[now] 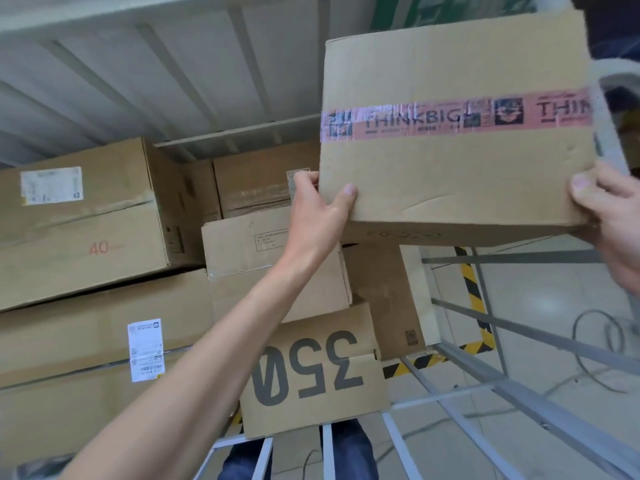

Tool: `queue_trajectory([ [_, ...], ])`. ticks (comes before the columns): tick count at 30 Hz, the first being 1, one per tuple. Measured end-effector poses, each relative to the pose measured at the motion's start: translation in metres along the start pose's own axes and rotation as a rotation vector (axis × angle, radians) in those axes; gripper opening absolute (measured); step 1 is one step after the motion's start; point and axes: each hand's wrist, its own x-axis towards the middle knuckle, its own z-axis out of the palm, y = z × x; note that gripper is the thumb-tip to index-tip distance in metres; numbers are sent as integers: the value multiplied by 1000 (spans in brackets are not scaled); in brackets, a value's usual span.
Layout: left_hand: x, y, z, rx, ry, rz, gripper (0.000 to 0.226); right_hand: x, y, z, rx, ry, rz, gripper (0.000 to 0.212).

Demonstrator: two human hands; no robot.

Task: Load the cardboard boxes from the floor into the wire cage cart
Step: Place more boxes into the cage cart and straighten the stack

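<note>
Left hand (311,202) nearest, bare forearm running up from lower left; thumb flat on the near face of a cardboard box (457,168), fingers curled round its left edge. Right hand (609,220) clamps the box's lower right corner, thumb on the near face, other fingers hidden behind. Box held up in the air, tilted, above the cart (519,389) rails and clear of everything below. Big cartons (79,230) stacked at left against a ribbed grey wall (138,64), the upper one marked 40 in red. Cart's grey metal bars cross lower right, pale floor (540,299) showing through. Smaller carton (311,372) printed 350 sits low centre, its near edge over the cart's bars, more cartons piled behind it. Pink printed tape (450,116) bands the held box. White label (145,349) on the lower left carton.
</note>
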Motion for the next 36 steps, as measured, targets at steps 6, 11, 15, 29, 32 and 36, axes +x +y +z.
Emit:
queue_trajectory([
  [6,25,-15,-1,17,2,-24,39,23,14,9,-18,-28,4,34],
  [11,31,-30,-4,-29,37,12,34,26,12,9,-24,-54,-77,32],
  [15,27,-52,5,-34,-43,-111,38,33,23,23,-128,-31,24,33],
  [29,10,-106,37,-7,-90,-284,34,84,82,51,-240,-25,212,41],
  [32,16,-117,49,-27,-98,-308,48,106,114,59,-302,-37,212,41],
  [36,30,-126,60,-48,-111,-310,59,132,141,72,-503,28,240,42],
])
